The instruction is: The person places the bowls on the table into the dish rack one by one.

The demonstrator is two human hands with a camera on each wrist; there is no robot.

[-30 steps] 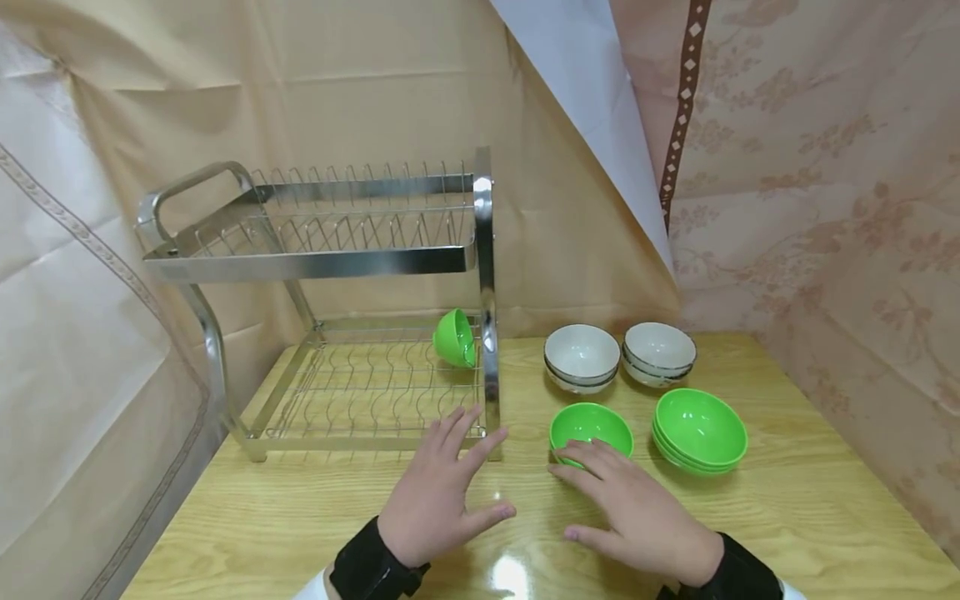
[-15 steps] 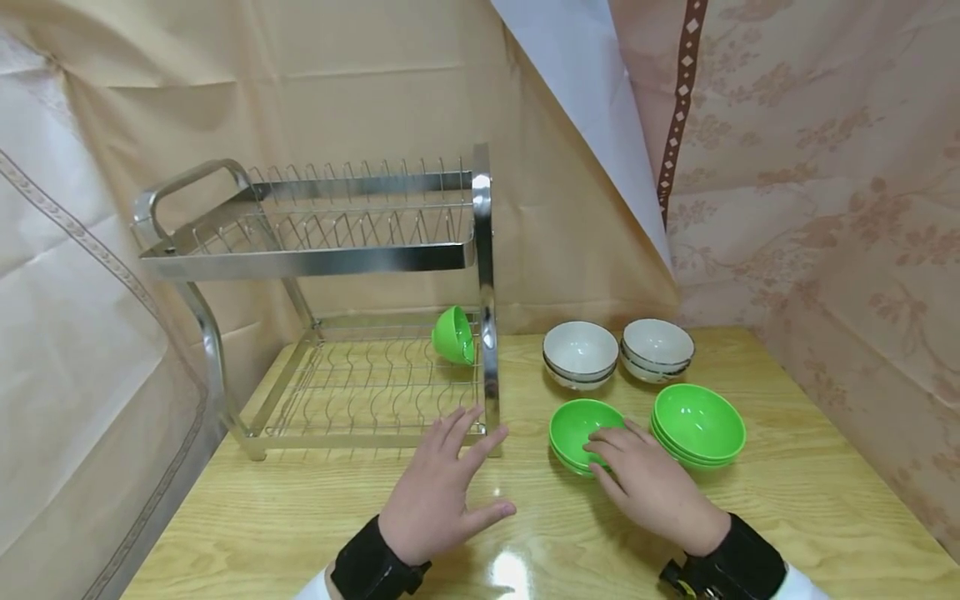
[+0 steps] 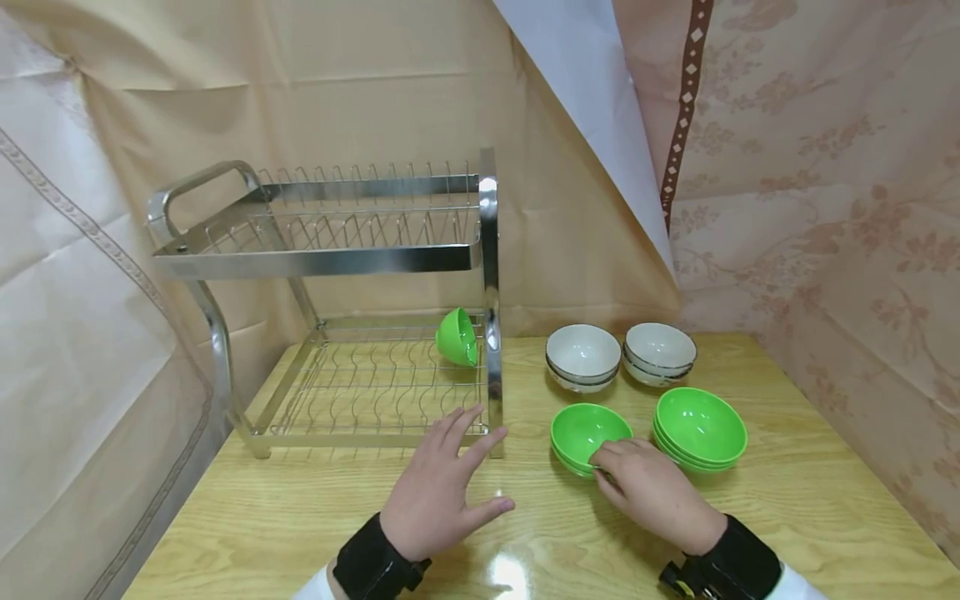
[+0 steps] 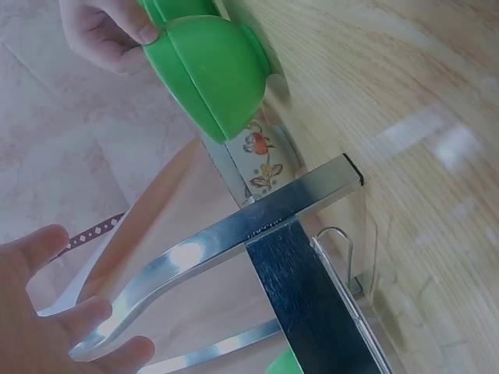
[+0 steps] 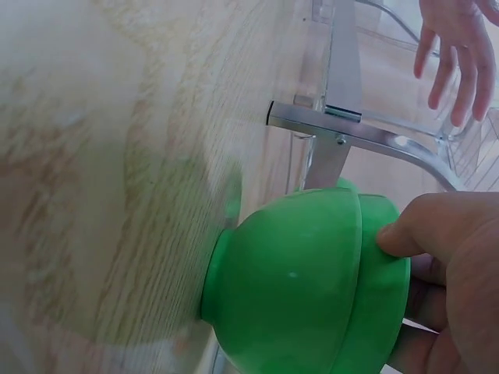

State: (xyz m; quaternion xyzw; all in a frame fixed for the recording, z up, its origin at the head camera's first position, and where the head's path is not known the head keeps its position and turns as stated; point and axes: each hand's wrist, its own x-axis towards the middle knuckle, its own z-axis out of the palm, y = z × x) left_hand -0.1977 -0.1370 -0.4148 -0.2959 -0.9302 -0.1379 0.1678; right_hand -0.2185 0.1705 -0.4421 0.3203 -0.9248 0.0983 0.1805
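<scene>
My right hand (image 3: 652, 492) pinches the near right rim of the upper green bowl (image 3: 588, 429), which sits nested in another on the table. In the right wrist view the thumb (image 5: 401, 238) presses the outside of the upper bowl, and the other fingers reach over its rim to the inside. My left hand (image 3: 438, 487) is held in front of the dish rack (image 3: 322, 265), fingers spread and holding nothing. One green bowl (image 3: 456, 337) stands on its side at the right end of the rack's lower tier.
A second stack of green bowls (image 3: 697, 429) stands to the right of the right hand. Behind are two stacks of white bowls, a left one (image 3: 582, 354) and a right one (image 3: 660, 350). The rack's right upright (image 3: 491, 333) rises between the rack and the bowls.
My right hand has moved right from over the front of the green bowls to their near right rim and closed its fingers on it. The left hand has stayed in place.
</scene>
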